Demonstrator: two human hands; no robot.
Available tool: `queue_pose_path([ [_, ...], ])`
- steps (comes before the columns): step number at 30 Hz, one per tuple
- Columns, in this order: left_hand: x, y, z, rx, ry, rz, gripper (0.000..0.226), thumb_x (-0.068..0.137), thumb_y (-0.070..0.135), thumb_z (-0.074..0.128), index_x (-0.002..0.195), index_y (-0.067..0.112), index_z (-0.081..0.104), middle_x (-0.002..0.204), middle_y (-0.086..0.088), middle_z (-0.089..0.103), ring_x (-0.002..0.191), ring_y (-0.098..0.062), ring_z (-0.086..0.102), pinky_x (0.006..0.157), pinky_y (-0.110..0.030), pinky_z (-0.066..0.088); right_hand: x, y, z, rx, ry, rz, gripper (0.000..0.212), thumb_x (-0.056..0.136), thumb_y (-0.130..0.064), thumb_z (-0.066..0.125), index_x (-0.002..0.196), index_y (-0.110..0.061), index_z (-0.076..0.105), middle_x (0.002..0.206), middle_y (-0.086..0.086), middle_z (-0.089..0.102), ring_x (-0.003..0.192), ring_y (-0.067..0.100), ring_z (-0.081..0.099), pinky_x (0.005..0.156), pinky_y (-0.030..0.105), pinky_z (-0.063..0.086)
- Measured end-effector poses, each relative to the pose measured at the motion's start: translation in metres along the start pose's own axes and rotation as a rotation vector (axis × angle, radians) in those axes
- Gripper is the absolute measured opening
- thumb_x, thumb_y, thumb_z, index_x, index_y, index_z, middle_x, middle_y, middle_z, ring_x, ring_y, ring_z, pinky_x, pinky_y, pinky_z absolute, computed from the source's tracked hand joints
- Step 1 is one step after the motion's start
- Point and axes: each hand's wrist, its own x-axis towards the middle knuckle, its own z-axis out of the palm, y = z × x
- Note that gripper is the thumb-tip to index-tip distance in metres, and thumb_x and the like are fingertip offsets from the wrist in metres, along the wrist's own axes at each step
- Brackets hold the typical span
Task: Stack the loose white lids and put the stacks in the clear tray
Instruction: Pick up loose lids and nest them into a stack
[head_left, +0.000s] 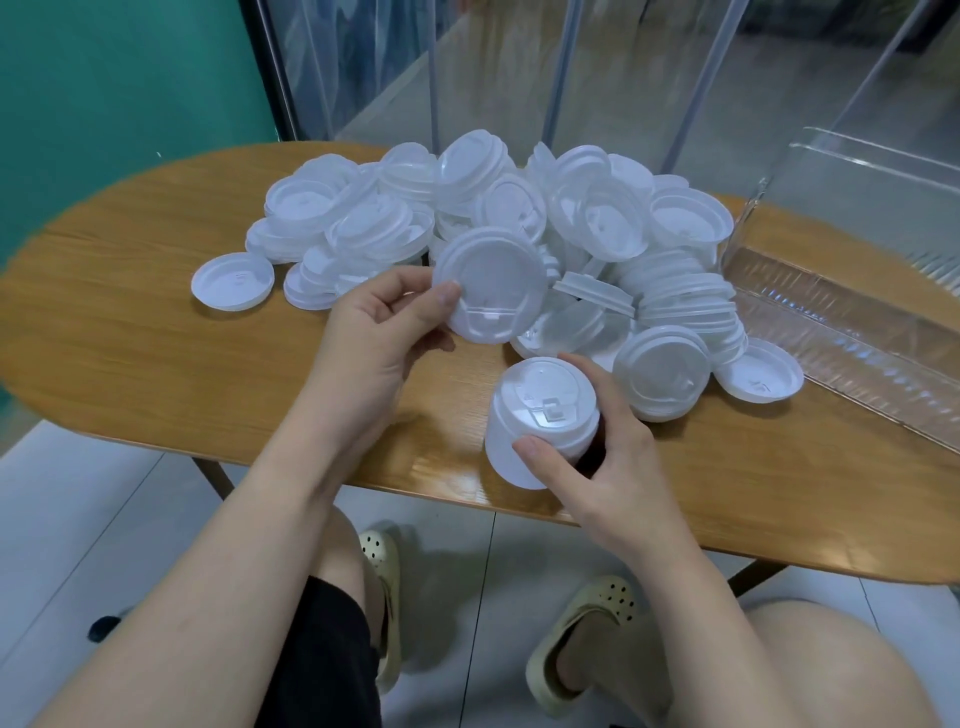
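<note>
While the left hand (384, 322) pinches a single white lid (491, 286) by its rim above the wooden table (156, 332), the right hand (597, 447) curls around a short lid stack (535, 421). Loose lids (467, 208) lie heaped beside the clear tray (841, 332), which holds no lids.

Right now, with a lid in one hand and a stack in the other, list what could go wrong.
1. The left hand pinches the single lid only by its rim; it could slip from that grip as it goes onto the stack.
2. The right hand holds the stack tilted near the table edge; lids could slide off onto the floor.
3. The loose pile lies heaped against the clear tray; a bump could scatter it.
</note>
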Motion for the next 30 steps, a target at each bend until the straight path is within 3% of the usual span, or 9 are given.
queue_pose_path([
  [6, -0.005, -0.004, 0.002, 0.012, -0.186, -0.161, 0.019, 0.091, 0.020, 0.073, 0.103, 0.006, 0.076, 0.088, -0.007, 0.072, 0.074, -0.015, 0.059, 0.065, -0.022, 0.051, 0.000, -0.001, -0.001, 0.010, -0.009, 0.015, 0.065, 0.079, -0.044, 0.080, 0.130, -0.058, 0.043, 0.122, -0.034, 0.061, 0.119, -0.006, 0.058, 0.092, 0.007, 0.044],
  [12, -0.005, -0.006, 0.006, 0.193, -0.169, -0.168, 0.022, 0.091, 0.030, 0.068, 0.096, 0.011, 0.077, 0.076, -0.005, 0.059, 0.065, -0.012, 0.046, 0.062, -0.025, 0.038, 0.000, 0.001, -0.001, 0.016, -0.014, 0.030, 0.067, 0.077, -0.047, 0.081, 0.132, -0.058, 0.043, 0.126, -0.031, 0.061, 0.122, -0.004, 0.058, 0.094, 0.017, 0.046],
  [15, -0.008, -0.004, 0.008, 0.297, -0.188, -0.182, 0.020, 0.095, 0.028, 0.069, 0.101, 0.011, 0.079, 0.073, -0.004, 0.057, 0.064, -0.011, 0.046, 0.062, -0.023, 0.040, 0.001, 0.002, 0.000, 0.018, -0.013, 0.035, 0.070, 0.077, -0.046, 0.082, 0.134, -0.057, 0.044, 0.128, -0.030, 0.061, 0.124, -0.004, 0.057, 0.097, 0.019, 0.046],
  [18, -0.013, -0.003, 0.013, 0.449, -0.225, -0.159, 0.016, 0.098, 0.027, 0.068, 0.106, 0.019, 0.079, 0.074, 0.000, 0.065, 0.066, -0.005, 0.052, 0.065, -0.017, 0.046, 0.001, 0.002, -0.001, 0.022, -0.010, 0.033, 0.071, 0.075, -0.043, 0.084, 0.132, -0.057, 0.045, 0.127, -0.029, 0.061, 0.124, -0.003, 0.057, 0.099, 0.023, 0.047],
  [23, -0.015, -0.004, 0.018, 0.500, -0.236, -0.103, 0.012, 0.097, 0.022, 0.070, 0.105, 0.016, 0.075, 0.060, 0.011, 0.052, 0.060, -0.003, 0.049, 0.062, -0.013, 0.043, 0.000, 0.002, -0.001, 0.028, -0.011, 0.024, 0.072, 0.070, -0.047, 0.086, 0.128, -0.063, 0.046, 0.126, -0.026, 0.063, 0.123, 0.001, 0.059, 0.101, 0.029, 0.049],
  [30, -0.016, -0.005, 0.024, 0.539, -0.208, -0.045, 0.010, 0.095, 0.027, 0.073, 0.099, 0.017, 0.074, 0.066, -0.004, 0.049, 0.061, -0.008, 0.045, 0.061, -0.013, 0.039, 0.000, 0.002, -0.001, 0.043, -0.017, 0.023, 0.072, 0.069, -0.053, 0.081, 0.132, -0.059, 0.046, 0.128, -0.027, 0.062, 0.126, 0.001, 0.057, 0.101, 0.029, 0.048],
])
